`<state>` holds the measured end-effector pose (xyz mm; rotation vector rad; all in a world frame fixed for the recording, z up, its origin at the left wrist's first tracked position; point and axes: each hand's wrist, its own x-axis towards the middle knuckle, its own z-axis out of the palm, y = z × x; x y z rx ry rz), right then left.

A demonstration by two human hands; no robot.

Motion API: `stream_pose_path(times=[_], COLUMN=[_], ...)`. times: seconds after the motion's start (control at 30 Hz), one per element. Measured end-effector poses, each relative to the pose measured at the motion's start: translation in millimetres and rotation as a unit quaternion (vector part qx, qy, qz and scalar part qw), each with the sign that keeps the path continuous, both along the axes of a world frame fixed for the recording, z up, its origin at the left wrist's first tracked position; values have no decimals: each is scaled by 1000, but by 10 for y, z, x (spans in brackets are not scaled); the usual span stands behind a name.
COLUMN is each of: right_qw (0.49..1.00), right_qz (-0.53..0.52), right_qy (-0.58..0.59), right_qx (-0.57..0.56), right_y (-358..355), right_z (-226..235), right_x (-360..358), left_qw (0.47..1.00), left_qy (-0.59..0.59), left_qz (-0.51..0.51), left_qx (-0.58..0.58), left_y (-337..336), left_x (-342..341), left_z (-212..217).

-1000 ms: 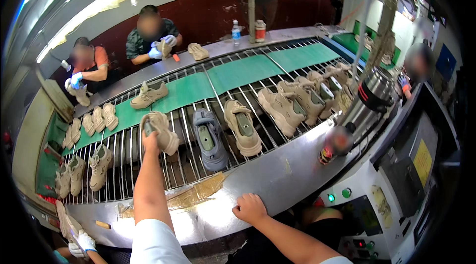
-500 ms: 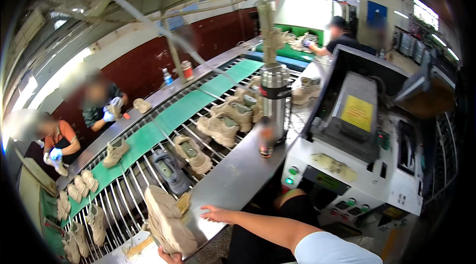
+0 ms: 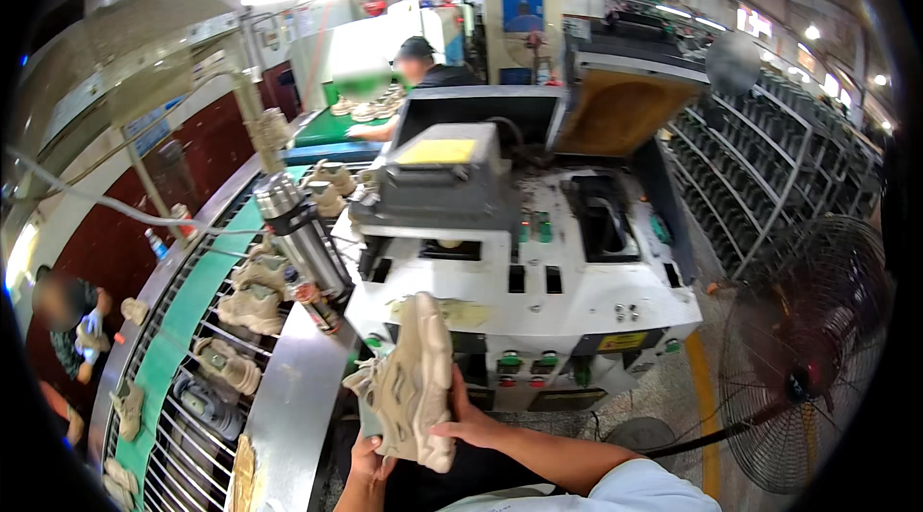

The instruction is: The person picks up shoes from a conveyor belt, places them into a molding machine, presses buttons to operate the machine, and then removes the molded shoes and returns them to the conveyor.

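A beige sneaker (image 3: 409, 387) is held up in front of me, standing on end with its thick sole facing right and its laces toward the left. My left hand (image 3: 370, 459) is closed around its lower left side. From the right, my right hand (image 3: 468, 419) grips the sole edge, thumb across the lower part and fingers behind. Just beyond the sneaker stands a white-topped machine (image 3: 596, 305) with green and red buttons along its front.
Left of me runs a roller conveyor (image 3: 192, 435) carrying more sneakers (image 3: 252, 308). A steel thermos (image 3: 298, 233) and a small bottle (image 3: 312, 300) stand on its metal ledge (image 3: 298, 397). A large floor fan (image 3: 803, 382) and racks (image 3: 769, 175) are at right. Co-workers (image 3: 447, 74) work beyond.
My view has swung right, from the conveyor to the machine. The sneaker has been brought from beside the conveyor to in front of the machine. My right hand, empty before, now grips it.
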<state>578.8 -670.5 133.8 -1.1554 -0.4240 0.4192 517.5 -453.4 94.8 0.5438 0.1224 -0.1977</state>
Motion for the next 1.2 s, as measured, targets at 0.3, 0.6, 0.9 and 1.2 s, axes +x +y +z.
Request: stream_pose_path(times=[0.3,0.6,0.9,1.2], right_qw=[939,829,559,487], right_qz=[-289,-551,-470,-342], right_qy=[103,-68,-9,-180], right_qx=[157,-72,-683,-783], right_y=[-2008,-3842,-3608,-2844], right_z=[311,1163,1588,1454], right_x=[142,2007,3110,3241], left_qw=[966,969,958,948], left_qy=[-145,176,208,236], left_qz=[-142,118,147,133], left_qx=[159,127,133,165], left_y=[-919,33,53,116], left_x=[657,495,555,542], left_z=[62,-1009,-1072,-1191])
